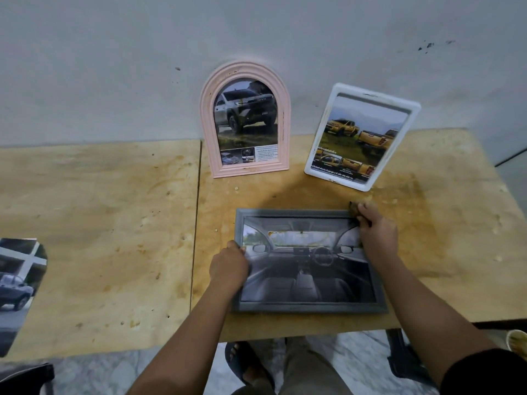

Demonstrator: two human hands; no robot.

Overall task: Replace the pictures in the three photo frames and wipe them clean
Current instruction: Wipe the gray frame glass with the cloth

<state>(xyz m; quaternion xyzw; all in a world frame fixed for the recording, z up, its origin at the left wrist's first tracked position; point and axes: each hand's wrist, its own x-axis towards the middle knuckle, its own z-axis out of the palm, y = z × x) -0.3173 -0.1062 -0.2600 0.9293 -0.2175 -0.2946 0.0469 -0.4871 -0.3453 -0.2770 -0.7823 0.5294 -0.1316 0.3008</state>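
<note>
While the grey frame (309,262) lies flat close to the table's (114,223) near edge, both hands rest on it. Its picture shows a car's interior. The left hand (228,267) is curled over the frame's left side, fingers (238,249) pressing on the border and the glass, gripping nothing else. The right hand (376,232) sits at the frame's far right corner, closed around a small brownish cloth or sponge (354,208) that is pushed against that corner; what exactly the wad is I cannot tell. Off at the table's left edge lies a loose printed picture (20,283) of a dark car, well apart from the frames. Farther back, along the table's far edge, two more frames stand leaning on the grey wall (114,67): a pink arched frame (245,121) holding a picture of a white and dark truck, and, to its right, a white rectangular frame (362,136), tilted, holding a picture of yellow pickups. These two stand near each other but apart
</note>
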